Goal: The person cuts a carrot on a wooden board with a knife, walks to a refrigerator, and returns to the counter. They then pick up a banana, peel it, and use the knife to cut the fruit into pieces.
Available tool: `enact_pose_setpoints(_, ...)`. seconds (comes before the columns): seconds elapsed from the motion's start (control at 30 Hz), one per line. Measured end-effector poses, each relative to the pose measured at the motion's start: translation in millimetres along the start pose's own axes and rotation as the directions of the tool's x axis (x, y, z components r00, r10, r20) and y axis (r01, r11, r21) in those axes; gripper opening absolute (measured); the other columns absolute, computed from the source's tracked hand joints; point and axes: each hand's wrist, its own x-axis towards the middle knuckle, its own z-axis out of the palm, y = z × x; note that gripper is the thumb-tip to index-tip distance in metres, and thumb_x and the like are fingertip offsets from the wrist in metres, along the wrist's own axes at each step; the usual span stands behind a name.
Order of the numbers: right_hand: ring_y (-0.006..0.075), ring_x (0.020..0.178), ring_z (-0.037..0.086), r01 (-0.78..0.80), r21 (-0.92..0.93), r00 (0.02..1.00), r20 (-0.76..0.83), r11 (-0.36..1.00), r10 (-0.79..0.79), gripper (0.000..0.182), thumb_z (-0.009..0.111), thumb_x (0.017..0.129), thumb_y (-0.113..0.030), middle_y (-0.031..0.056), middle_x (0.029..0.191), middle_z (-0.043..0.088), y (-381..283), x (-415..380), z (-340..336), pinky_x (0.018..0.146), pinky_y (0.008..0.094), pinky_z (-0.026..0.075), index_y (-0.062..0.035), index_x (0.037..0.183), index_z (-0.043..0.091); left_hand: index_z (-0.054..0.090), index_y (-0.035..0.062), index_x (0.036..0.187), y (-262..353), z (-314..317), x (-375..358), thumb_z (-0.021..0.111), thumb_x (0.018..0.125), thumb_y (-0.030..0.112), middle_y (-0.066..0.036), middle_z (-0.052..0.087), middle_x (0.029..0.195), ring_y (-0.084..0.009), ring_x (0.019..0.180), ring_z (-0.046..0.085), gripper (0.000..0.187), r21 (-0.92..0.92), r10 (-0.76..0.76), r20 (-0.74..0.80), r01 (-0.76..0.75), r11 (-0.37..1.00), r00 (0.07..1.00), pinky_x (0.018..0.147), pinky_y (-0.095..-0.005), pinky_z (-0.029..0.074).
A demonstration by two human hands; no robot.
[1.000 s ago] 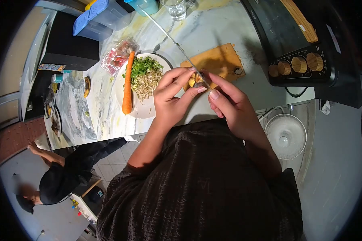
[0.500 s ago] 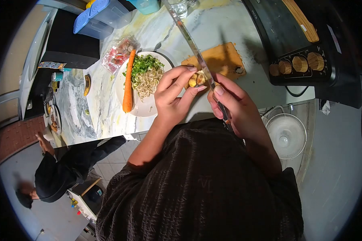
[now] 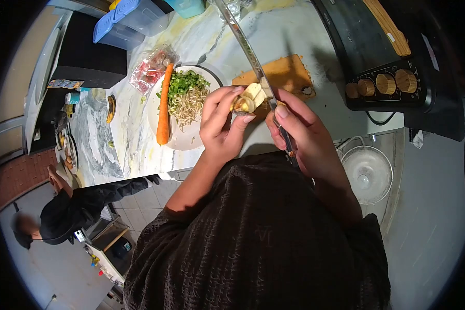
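My left hand (image 3: 223, 119) pinches a knobby piece of ginger (image 3: 255, 94) between thumb and fingertips. Pale yellow flesh shows on its upper side, while brown skin covers the lower end. Closed around the dark handle of a long knife (image 3: 244, 47), my right hand (image 3: 300, 124) holds the blade pointing up and away, right beside the ginger. Below and beyond both hands lies a wooden cutting board (image 3: 289, 77), partly hidden by them. Left of my left hand, a white plate (image 3: 183, 140) carries a whole carrot (image 3: 164, 113), chopped greens (image 3: 187, 82) and bean sprouts (image 3: 187, 107).
A plastic bag of red food (image 3: 152, 67) lies behind the plate, near blue-lidded containers (image 3: 126, 26). At right stands a black oven (image 3: 398, 82) with wooden knobs. A strainer basket (image 3: 367, 174) sits low on the right. Another person (image 3: 70, 212) is at the counter's far left.
The ginger has turned in my left hand, and more pale peeled flesh now shows beside the blade. The knife has shifted slightly. At the left, the other person has moved a little.
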Motion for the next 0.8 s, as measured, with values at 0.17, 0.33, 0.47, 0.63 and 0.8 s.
enact_pose_setpoints(0.17,0.0052,0.064,0.044,0.007,0.014,0.999,-0.04,1.0,-0.007,0.043,0.048,0.103,-0.023,-0.0003,0.077,0.05,1,2,-5,0.057,0.0206,0.037,-0.0022,0.141,0.046,0.056,-0.0093,0.124,-4,1,2,0.068,0.09,0.007,-0.018,0.055,0.122,-0.0299,0.115,0.058,0.039,-0.159,-0.037,-0.051,0.029,0.987,0.998,0.1,-0.0405,0.046)
enact_pose_setpoints(0.33,0.0073,0.061,0.045,0.017,0.056,0.993,-0.117,0.998,-0.01,0.043,0.046,0.104,-0.022,0.0028,0.077,0.05,5,7,-21,0.057,0.0219,0.038,-0.0048,0.143,0.044,0.044,-0.0037,0.135,-8,-3,-1,0.056,0.101,0.015,-0.015,0.052,0.131,-0.0311,0.124,0.054,0.041,-0.541,-0.247,-0.101,0.155,0.827,0.964,0.102,-0.0442,0.047)
enact_pose_setpoints(0.47,0.0079,0.06,0.045,0.03,0.055,0.99,-0.142,0.998,-0.022,0.045,0.046,0.104,-0.024,0.0037,0.077,0.05,6,7,-31,0.056,0.0223,0.038,-0.0059,0.145,0.041,0.042,-0.0039,0.137,-8,-7,3,0.055,0.1,0.011,-0.017,0.053,0.131,-0.0327,0.126,0.053,0.042,-0.737,-0.341,-0.125,0.143,0.661,0.932,0.108,-0.0479,0.043)
enact_pose_setpoints(0.63,0.008,0.059,0.044,-0.009,0.083,0.961,-0.274,0.997,0.032,0.045,0.046,0.104,-0.024,0.0032,0.076,0.049,9,7,-35,0.055,0.0227,0.038,-0.0068,0.146,0.04,0.038,-0.0009,0.143,-13,-16,9,0.046,0.104,0.016,-0.014,0.05,0.136,-0.0323,0.131,0.048,0.043,-0.729,-0.332,-0.149,0.123,0.673,0.932,0.11,-0.0497,0.041)
enact_pose_setpoints(0.8,0.0083,0.058,0.044,-0.033,0.089,0.96,-0.275,0.996,0.056,0.045,0.046,0.104,-0.024,0.0031,0.075,0.05,18,8,-44,0.055,0.0231,0.039,-0.0071,0.145,0.041,0.038,-0.0005,0.143,-13,-16,8,0.044,0.105,0.018,-0.014,0.05,0.136,-0.031,0.131,0.048,0.042,-0.726,-0.374,-0.164,0.146,0.672,0.913,0.111,-0.049,0.04)
